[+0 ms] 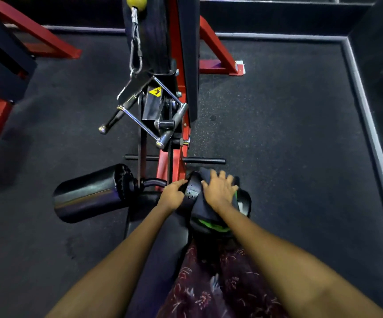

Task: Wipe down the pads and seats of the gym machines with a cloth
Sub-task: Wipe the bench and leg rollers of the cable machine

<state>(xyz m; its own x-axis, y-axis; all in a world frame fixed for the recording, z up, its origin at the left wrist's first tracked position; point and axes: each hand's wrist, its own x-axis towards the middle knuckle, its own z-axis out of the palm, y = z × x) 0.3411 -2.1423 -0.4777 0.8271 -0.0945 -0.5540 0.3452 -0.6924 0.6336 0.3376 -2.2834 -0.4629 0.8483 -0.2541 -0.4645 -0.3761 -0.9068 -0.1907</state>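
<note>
I stand over a red-framed cable machine (174, 65) on dark rubber flooring (289, 134), its chrome double handle (149, 111) hanging off a carabiner chain ahead of me. Below that sit the two roller pads: the left roller pad (89, 193) lies bare and shiny, and the right roller pad (243, 200) is mostly hidden under my dark cloth (208, 210), which has a strip of green showing at its near edge. The long seat (158, 237) runs back toward me between my forearms.

My right hand (219, 189) lies flat on the cloth, fingers spread and straight, pressing it onto the right pad. My left hand (173, 191) has its fingers curled at the inner end of that pad, steadying it, though I cannot tell just what they grip.

So I judge I am mid-wipe on the right roller. Next calls for dragging the cloth round the pad's curve, then crossing to the left roller and the seat.
</note>
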